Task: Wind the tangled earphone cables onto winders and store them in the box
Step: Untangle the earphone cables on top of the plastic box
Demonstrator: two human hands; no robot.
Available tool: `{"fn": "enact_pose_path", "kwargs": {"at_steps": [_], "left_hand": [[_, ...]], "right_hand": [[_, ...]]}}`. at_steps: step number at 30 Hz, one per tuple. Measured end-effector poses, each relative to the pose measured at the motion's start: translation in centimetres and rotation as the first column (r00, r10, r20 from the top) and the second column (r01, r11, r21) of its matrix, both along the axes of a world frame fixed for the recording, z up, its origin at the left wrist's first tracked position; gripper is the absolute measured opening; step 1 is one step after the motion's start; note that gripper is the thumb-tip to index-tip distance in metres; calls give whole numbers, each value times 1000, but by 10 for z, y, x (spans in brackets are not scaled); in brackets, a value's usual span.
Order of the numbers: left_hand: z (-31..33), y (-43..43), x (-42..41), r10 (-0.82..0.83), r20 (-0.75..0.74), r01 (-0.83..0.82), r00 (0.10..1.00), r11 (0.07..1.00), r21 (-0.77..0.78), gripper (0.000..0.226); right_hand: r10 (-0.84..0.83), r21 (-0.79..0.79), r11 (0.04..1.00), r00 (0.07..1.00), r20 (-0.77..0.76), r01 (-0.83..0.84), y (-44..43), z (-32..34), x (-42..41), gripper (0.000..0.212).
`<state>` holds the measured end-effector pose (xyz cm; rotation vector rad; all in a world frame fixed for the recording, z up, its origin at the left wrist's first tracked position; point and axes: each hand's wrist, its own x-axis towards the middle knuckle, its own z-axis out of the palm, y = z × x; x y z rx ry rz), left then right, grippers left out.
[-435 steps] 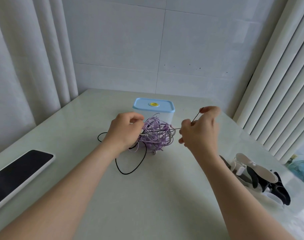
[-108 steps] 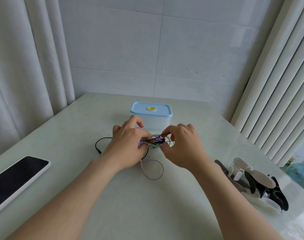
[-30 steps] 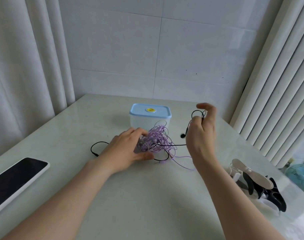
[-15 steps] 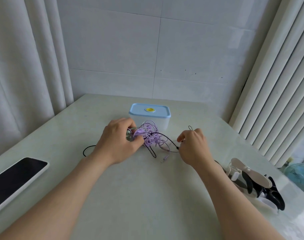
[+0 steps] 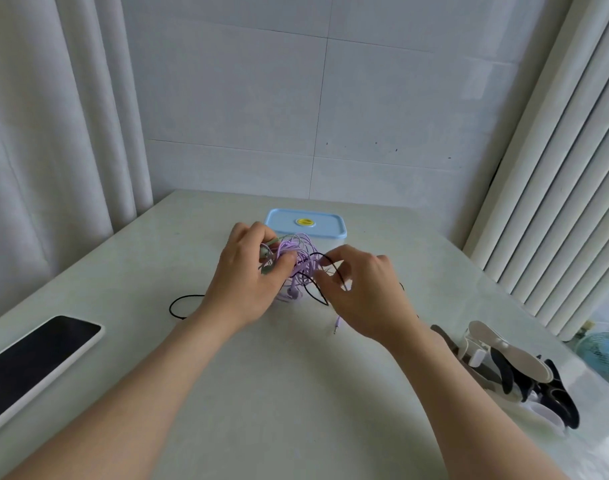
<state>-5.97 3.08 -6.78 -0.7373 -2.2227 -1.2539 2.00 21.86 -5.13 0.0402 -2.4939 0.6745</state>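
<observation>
Pale table [image 5: 296,393], seen from the head camera. At the left edge lies a dark-screened phone [image 5: 29,362]. At the right edge lies a heap of white and black cable winders [image 5: 514,368], none of them in use. At the far centre stands the storage box [image 5: 305,222], its blue lid closed.

Just in front of the box, the left hand [image 5: 242,282] grips a tangle of purple earphone cable [image 5: 298,258], with fingers and thumb curled round one side of the bundle. The right hand [image 5: 365,296] reaches in from the other side with fingers bent. A strand of black earphone cable [image 5: 315,292] crosses its thumb and forefinger, but whether that strand is pinched cannot be told. A purple jack plug [image 5: 337,323] hangs free near the right hand.

Step in hand, by judgement: separating the black cable from the purple one. Winding and boxing are not yet begun. The next move calls for easing the black strand out through the loops while the left hand steadies the bundle, without tightening any knot.
</observation>
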Motion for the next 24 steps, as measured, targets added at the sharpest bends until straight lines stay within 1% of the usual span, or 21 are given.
{"fn": "enact_pose_path", "kwargs": {"at_steps": [2,3,5,7,10,14,16,19,21,22,24], "left_hand": [[4,1,1,5,53,-9,999,997,76,22],[6,1,1,-11,102,-2,995,993,121,22],[11,1,2,-93,189,47,978,972,231,21],[15,0,4,-156,204,87,967,947,310,22],[17,1,6,-258,253,154,932,917,367,23],[16,1,8,-364,378,223,851,903,368,30],[17,0,10,-417,445,258,793,890,375,32],[20,1,15,-433,493,270,755,890,368,32],[21,1,17,-389,530,208,753,906,370,27],[22,1,16,-355,541,184,762,920,345,26],[19,-3,10,-259,535,141,804,957,252,30]], "right_hand": [[61,32,998,997,-52,-59,-1,-1,-1,17],[80,14,997,994,-77,-79,-1,-1,-1,21],[102,-79,990,986,-130,-113,-3,1,-1,22],[85,-185,975,978,-192,-122,-7,5,-1,21],[48,-333,935,977,-210,-118,-10,13,4,23],[22,-521,844,977,-212,-132,-10,18,8,29],[41,-646,744,977,-208,-169,-9,20,7,31],[108,-808,553,979,-175,-205,-10,24,7,32],[122,-872,439,976,-179,-215,-11,25,8,31],[122,-896,382,974,-193,-225,-11,26,8,30],[89,-925,302,973,-212,-230,-11,26,9,30]]}}
